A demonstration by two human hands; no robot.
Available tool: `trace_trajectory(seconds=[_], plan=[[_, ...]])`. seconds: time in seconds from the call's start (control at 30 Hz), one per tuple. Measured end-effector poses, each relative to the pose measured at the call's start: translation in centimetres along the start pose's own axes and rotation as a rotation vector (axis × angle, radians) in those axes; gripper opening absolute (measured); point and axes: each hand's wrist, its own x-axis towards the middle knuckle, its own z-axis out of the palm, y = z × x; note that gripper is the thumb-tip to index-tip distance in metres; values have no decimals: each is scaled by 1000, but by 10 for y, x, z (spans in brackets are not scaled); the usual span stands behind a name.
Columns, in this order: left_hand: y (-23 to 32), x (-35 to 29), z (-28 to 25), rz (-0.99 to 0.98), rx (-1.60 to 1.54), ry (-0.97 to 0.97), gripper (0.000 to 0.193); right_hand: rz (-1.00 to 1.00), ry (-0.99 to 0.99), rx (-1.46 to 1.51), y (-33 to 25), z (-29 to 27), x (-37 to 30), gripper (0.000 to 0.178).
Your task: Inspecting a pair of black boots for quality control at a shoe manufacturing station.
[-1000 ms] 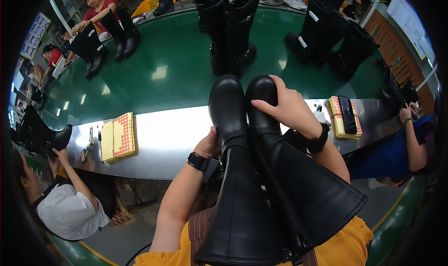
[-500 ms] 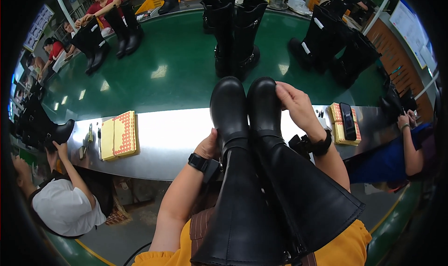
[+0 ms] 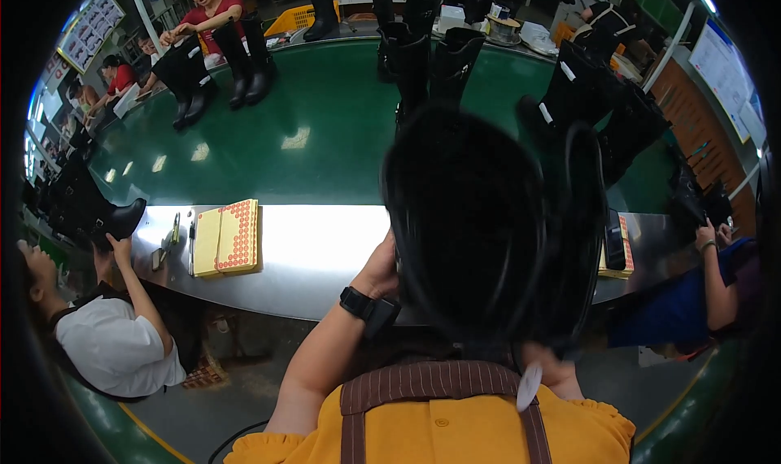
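Observation:
A pair of tall black boots [image 3: 468,228] is raised before me, blurred by motion, with the wide shaft openings turned up toward my head. One opening shows broadly; the second boot [image 3: 582,220] appears as a narrow loop on its right. My left hand [image 3: 381,270] is closed on the left side of the nearer boot, its fingertips hidden behind it. Of my right arm only a smeared patch of skin [image 3: 549,366] shows beneath the boots; the fingers are out of sight. A small pale oval piece [image 3: 530,387] is beside that arm.
On the metal table edge [image 3: 317,261] lie a yellow sticker-sheet bundle [image 3: 228,240] and, at right, a phone [image 3: 615,240] on another. Black boots [image 3: 455,61] stand across the green surface [image 3: 260,155]. Co-workers sit left [image 3: 122,342] and right [image 3: 720,277], handling boots.
The boots have swung from lying toe-away along my body to upright, openings toward me. My right hand has left the toe and dropped behind the boots.

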Motion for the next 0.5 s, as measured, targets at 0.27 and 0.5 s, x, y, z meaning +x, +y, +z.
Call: trace_trajectory(seconds=[0.27,0.5], plan=[[0,-23,12,8,-412,-157,62,-208,34,102,1,21,-16,56],[15,-34,24,258,-266,26,64,-424,294,9,2,56,-18,61]])
